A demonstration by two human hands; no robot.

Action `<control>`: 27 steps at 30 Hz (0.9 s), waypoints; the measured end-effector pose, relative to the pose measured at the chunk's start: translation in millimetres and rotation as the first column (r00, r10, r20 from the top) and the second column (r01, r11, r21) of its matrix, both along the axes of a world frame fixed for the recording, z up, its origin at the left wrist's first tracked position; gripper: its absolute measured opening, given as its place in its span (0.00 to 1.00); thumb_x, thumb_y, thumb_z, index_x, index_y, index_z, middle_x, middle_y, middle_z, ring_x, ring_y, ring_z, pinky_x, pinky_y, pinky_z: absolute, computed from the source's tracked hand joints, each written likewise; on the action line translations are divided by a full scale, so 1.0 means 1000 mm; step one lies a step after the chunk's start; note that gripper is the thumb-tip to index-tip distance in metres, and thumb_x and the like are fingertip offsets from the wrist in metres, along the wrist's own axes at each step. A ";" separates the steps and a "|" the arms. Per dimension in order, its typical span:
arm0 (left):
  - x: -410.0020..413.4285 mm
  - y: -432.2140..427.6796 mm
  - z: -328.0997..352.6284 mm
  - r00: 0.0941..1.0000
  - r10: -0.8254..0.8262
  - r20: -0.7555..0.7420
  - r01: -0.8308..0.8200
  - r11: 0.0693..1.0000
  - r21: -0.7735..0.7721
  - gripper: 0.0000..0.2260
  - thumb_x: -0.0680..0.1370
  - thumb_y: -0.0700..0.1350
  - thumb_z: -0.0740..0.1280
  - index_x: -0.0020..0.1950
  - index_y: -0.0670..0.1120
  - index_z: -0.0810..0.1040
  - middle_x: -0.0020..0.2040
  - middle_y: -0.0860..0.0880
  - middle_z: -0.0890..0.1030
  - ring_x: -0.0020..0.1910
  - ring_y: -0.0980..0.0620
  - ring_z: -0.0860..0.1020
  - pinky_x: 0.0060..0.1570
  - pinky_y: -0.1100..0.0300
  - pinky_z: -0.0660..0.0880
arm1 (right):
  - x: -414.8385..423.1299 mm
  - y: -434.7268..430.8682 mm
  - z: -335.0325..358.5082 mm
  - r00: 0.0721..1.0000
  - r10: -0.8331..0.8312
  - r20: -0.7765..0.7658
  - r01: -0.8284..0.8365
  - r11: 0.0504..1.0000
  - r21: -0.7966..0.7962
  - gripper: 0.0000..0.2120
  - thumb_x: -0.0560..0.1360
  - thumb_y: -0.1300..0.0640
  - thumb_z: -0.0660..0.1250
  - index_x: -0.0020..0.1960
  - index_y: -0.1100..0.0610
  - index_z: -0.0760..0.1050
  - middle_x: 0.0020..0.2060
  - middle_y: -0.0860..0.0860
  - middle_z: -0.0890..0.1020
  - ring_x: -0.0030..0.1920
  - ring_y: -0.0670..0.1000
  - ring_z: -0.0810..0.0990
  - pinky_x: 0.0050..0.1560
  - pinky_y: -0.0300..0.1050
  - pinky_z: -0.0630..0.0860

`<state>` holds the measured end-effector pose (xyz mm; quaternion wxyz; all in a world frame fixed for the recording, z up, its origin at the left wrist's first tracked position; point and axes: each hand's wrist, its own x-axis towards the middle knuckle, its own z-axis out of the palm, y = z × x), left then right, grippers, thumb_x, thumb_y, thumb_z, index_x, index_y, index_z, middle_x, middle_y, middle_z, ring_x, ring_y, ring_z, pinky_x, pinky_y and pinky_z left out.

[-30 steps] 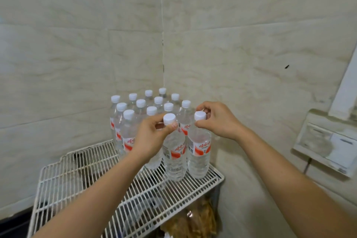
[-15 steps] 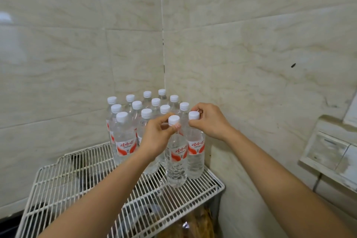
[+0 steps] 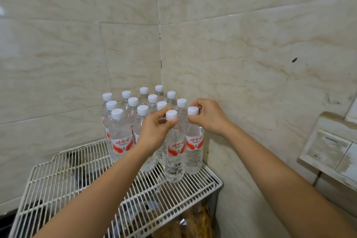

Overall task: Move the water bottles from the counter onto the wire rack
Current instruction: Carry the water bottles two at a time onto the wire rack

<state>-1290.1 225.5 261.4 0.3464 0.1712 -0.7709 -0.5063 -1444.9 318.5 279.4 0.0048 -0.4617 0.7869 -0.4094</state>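
Note:
Several clear water bottles with white caps and red-white labels stand clustered on the white wire rack (image 3: 58, 176) in the tiled corner. My left hand (image 3: 154, 133) pinches the neck of the front bottle (image 3: 173, 160) just under its cap. My right hand (image 3: 209, 117) pinches the cap of the bottle (image 3: 194, 152) beside it, against the right wall. Both bottles stand upright on the rack's right front part. The other bottles (image 3: 120, 137) fill the back corner behind my hands.
The rack's left and front wires are bare. Under the rack lie a brownish bag (image 3: 193, 224) and dark items. A dirty white switch box (image 3: 332, 150) sticks out from the right wall. Tiled walls close the corner behind.
Both hands have stayed on the two front bottles' tops. The bottles shifted slightly back toward the cluster, and the view moved a little to the right.

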 end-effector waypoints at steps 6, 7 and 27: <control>0.003 -0.003 -0.004 1.000 0.007 0.005 -0.007 1.000 0.014 0.13 0.76 0.44 0.69 0.53 0.62 0.76 0.54 0.53 0.83 0.55 0.54 0.79 0.47 0.64 0.74 | 0.000 0.008 0.005 0.999 0.023 -0.034 -0.020 0.998 0.064 0.11 0.68 0.56 0.72 0.50 0.53 0.77 0.37 0.45 0.78 0.38 0.47 0.77 0.38 0.42 0.72; 0.004 -0.003 -0.005 1.000 0.012 0.012 -0.012 1.000 -0.002 0.13 0.76 0.45 0.69 0.56 0.61 0.76 0.54 0.54 0.82 0.56 0.54 0.78 0.49 0.62 0.74 | 0.001 0.010 0.005 0.999 0.024 -0.045 -0.020 0.997 0.071 0.12 0.68 0.56 0.72 0.51 0.52 0.77 0.38 0.45 0.78 0.39 0.47 0.77 0.39 0.42 0.73; 0.045 -0.002 -0.010 0.972 0.231 0.032 -0.214 0.938 -0.271 0.23 0.76 0.50 0.67 0.70 0.51 0.69 0.65 0.53 0.76 0.59 0.60 0.73 0.59 0.60 0.73 | 0.074 0.012 0.013 0.956 -0.014 -0.293 -0.009 0.997 -0.077 0.18 0.75 0.54 0.67 0.64 0.56 0.74 0.61 0.51 0.76 0.63 0.51 0.68 0.64 0.47 0.67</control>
